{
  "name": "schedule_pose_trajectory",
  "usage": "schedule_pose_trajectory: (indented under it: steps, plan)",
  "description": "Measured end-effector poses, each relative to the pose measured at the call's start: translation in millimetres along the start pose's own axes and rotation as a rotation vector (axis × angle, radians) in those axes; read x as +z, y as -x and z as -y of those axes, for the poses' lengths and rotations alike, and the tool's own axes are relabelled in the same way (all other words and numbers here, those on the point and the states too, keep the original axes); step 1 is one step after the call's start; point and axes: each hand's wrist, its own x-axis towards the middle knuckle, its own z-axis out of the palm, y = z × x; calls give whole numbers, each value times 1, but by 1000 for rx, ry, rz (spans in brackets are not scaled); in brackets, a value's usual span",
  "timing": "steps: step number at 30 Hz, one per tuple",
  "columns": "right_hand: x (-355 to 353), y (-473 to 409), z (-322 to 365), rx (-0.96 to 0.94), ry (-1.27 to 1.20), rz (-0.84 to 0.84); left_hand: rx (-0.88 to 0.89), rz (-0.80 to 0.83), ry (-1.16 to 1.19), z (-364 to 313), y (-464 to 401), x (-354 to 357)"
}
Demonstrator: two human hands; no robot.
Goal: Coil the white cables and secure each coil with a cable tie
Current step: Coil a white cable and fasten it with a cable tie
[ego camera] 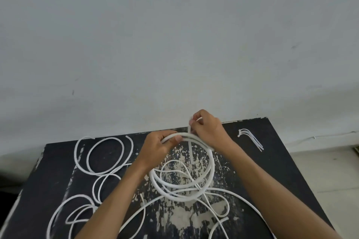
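A thick white cable coil (210,172) stands tilted over the middle of the black table (291,161). My left hand (161,144) grips the coil's top, thumb across its strands. My right hand (208,130) pinches the upper end of a white cable tie (189,149) just above the coil; the tie's strap runs down behind the strands. Loose thin white cable (219,203) trails from under the coil toward the near edge.
More white cables lie in loose loops at the left: one big ring (105,154) at the back, others (77,211) nearer. A small bundle of spare cable ties (250,138) lies at the back right. A pale wall rises behind the table.
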Motion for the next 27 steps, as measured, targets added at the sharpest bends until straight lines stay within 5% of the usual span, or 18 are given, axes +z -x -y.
schedule_pose_trajectory:
  steps: [9, 17, 27]
  plan:
    - [53, 50, 36, 54, -41, 29, 48, -37, -55, 5, 50, -31]
    - [79, 56, 53, 114, -119, -40, 102, 37, -916, -10, 66, -67]
    - [85, 55, 76, 121, -186, -87, 213, -195, -732, -20, 69, -73]
